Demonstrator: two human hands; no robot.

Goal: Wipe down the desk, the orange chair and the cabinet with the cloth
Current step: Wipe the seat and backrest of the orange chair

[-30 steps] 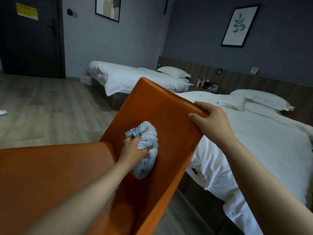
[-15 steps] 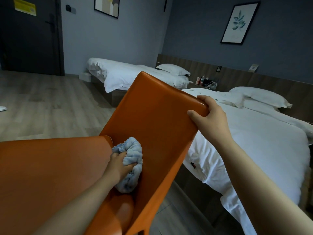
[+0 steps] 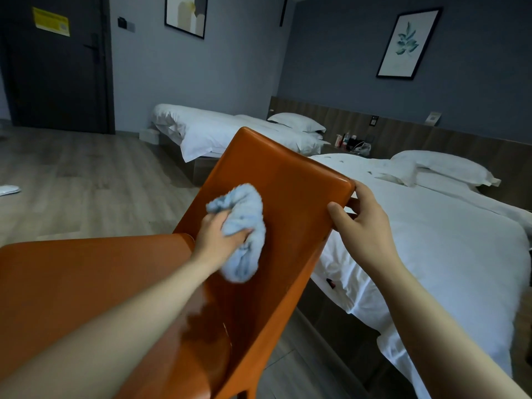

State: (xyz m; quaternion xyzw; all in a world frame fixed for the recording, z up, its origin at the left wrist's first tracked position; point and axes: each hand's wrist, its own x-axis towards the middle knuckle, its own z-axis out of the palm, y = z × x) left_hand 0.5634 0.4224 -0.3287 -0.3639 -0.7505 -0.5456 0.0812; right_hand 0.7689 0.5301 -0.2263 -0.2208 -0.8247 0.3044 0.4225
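On the chair (image 3: pixel 288 180) back, the left hand (image 3: pixel 214 237) grips the blue cloth (image 3: pixel 247 208) against it; the right hand (image 3: pixel 365 226) clasps its top corner. The yellow notice (image 3: pixel 51 21) on the door (image 3: pixel 57 87) is unreadable.

- Yellow rectangular notice (image 3: pixel 51 21) on the dark door (image 3: pixel 57 82), far left: its print is too small to read.
- Small white card (image 3: pixel 433 118) on the wooden headboard ledge (image 3: pixel 403 123), far right: illegible.
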